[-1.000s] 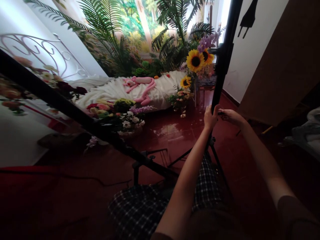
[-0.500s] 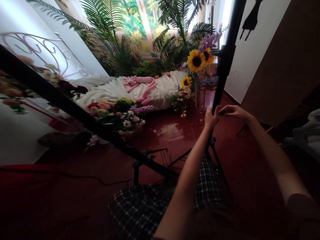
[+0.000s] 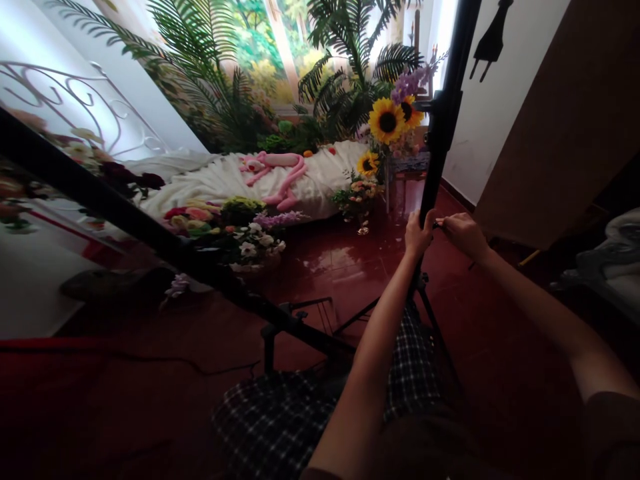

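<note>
A black upright pole of a tripod stand (image 3: 438, 150) rises in front of me, right of centre. My left hand (image 3: 417, 233) is wrapped around this pole at about mid-height. Just to its right, my right hand (image 3: 463, 233) pinches a small dark knob (image 3: 437, 225) on the pole's side, its fingertips mostly covering it. The stand's thin legs (image 3: 435, 320) spread over the floor below. Near the top of the view a black two-pin plug (image 3: 490, 43) hangs close to the pole.
A second black pole (image 3: 150, 227) slants across my left. Beyond lies a white-draped bed (image 3: 200, 183) with a pink plush toy (image 3: 283, 173), flower bunches (image 3: 240, 230) and sunflowers (image 3: 387, 121). A cable (image 3: 200, 368) runs over the red floor (image 3: 330, 267). A grey ornate chair (image 3: 610, 267) stands right.
My right hand has turned at the knob, its fingers now curled lower and closer to the pole. My left hand keeps its hold. The view has shifted slightly.
</note>
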### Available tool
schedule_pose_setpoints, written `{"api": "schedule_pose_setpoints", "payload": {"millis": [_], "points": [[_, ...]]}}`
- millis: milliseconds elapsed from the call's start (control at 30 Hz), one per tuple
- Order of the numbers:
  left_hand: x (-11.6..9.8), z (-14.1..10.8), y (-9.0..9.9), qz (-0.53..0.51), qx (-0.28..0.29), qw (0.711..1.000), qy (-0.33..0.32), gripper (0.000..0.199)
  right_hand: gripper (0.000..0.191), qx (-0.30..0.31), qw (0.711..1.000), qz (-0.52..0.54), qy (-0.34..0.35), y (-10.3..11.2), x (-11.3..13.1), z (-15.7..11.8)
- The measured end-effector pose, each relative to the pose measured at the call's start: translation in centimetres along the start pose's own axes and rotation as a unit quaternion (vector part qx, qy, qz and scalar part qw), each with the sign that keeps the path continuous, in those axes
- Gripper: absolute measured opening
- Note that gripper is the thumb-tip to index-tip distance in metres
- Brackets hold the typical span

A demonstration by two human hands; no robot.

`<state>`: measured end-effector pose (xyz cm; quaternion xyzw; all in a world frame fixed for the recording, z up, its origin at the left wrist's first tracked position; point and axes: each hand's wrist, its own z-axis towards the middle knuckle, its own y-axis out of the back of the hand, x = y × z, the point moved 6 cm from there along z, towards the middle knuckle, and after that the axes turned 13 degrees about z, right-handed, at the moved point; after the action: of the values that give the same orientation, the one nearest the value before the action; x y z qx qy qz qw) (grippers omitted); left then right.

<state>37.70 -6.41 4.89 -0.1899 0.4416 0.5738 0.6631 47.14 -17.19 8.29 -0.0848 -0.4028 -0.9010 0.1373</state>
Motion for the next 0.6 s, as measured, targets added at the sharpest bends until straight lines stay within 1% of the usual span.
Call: {"api": "schedule_pose_setpoints", "payload": {"millis": [100,167,233,300,333,367,400,433,467,500,533,567,600], "points": [[0.0,0.1,0.0,-0.004,-0.006,1.0,-0.001,0.042,0.032,-0.036,0.999,-0.007,0.031,-0.7,0.8,-2.3],[0.0,0.1,0.0,-0.006,-0.006,1.0,-0.002,0.041,0.04,-0.036,0.999,-0.005,0.034,-1.6,1.1,-4.2],[0.1,0.1,0.0,-0.002,-0.004,1.0,-0.002,0.041,0.045,-0.003,0.999,-0.002,0.033,-2.7,1.1,-6.0],[0.1,0.2,0.0,0.007,-0.003,1.0,0.0,0.041,0.047,0.056,0.998,0.005,0.036,-3.6,0.9,-7.4],[0.1,0.2,0.0,0.012,-0.004,1.0,0.0,0.041,0.044,0.083,0.996,0.008,0.037,-3.7,0.8,-7.7],[0.2,0.2,0.0,0.015,-0.004,1.0,0.001,0.042,0.04,0.093,0.995,0.008,0.033,-3.4,0.8,-7.7],[0.2,0.2,0.0,0.016,-0.005,1.0,0.001,0.042,0.035,0.082,0.996,0.005,0.025,-2.7,0.8,-7.1],[0.2,0.2,0.0,0.016,-0.004,1.0,-0.001,0.042,0.029,0.048,0.999,0.003,0.018,-1.5,1.1,-6.1],[0.2,0.2,0.0,0.013,-0.002,1.0,-0.003,0.042,0.025,-0.009,1.0,0.002,0.007,0.0,1.6,-4.8],[0.2,0.2,0.0,0.01,0.0,1.0,-0.005,0.042,0.025,-0.071,0.997,0.015,0.006,1.8,2.4,-3.1],[0.2,0.2,-0.1,0.006,0.002,1.0,-0.007,0.042,0.024,-0.138,0.99,0.043,0.01,3.6,3.5,-1.2],[0.2,0.2,-0.1,0.002,0.005,1.0,-0.007,0.042,0.026,-0.191,0.978,0.078,0.012,5.1,4.6,0.9],[0.3,0.2,-0.2,-0.001,0.006,1.0,-0.007,0.042,0.033,-0.22,0.969,0.111,0.021,6.4,5.8,3.2]]}}
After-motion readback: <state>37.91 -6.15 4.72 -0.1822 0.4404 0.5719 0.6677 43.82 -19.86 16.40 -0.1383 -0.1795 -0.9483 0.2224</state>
